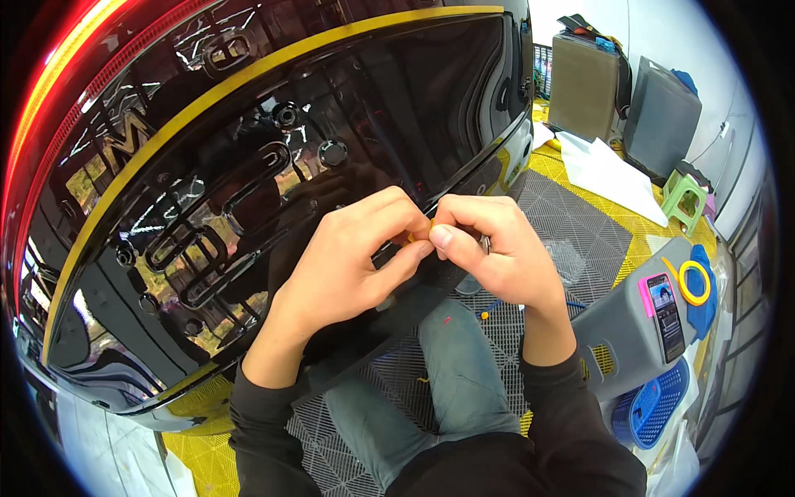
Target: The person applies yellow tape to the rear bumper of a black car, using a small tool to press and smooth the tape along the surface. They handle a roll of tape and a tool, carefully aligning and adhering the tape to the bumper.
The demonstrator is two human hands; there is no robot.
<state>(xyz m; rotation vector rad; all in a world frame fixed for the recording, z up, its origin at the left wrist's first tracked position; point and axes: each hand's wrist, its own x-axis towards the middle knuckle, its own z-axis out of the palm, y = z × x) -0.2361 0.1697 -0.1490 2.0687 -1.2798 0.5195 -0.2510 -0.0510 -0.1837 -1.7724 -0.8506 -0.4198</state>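
Fingertips to fingertips, my left hand [357, 255] and my right hand [500, 245] pinch a small piece of yellow tape [420, 232], mostly hidden by the fingers. Part of a small metal object [485, 243] shows within the right hand; its kind cannot be told. Both hands are in front of the glossy black rear panel of a car [428, 105], near its lower edge. A strip of yellow tape [248, 65] runs in a long curve across the bodywork. The panel has a recess with holes and raised outlines [254, 186], beside metallic letters [127, 141].
A red tail light [46, 93] glows at upper left. To the right, a grey plastic stool [612, 338] bears a phone [667, 320], a yellow tape roll [694, 282] and a blue cloth [702, 317]. A blue basket [652, 404] and a green stool [684, 202] stand on grid flooring [568, 208].
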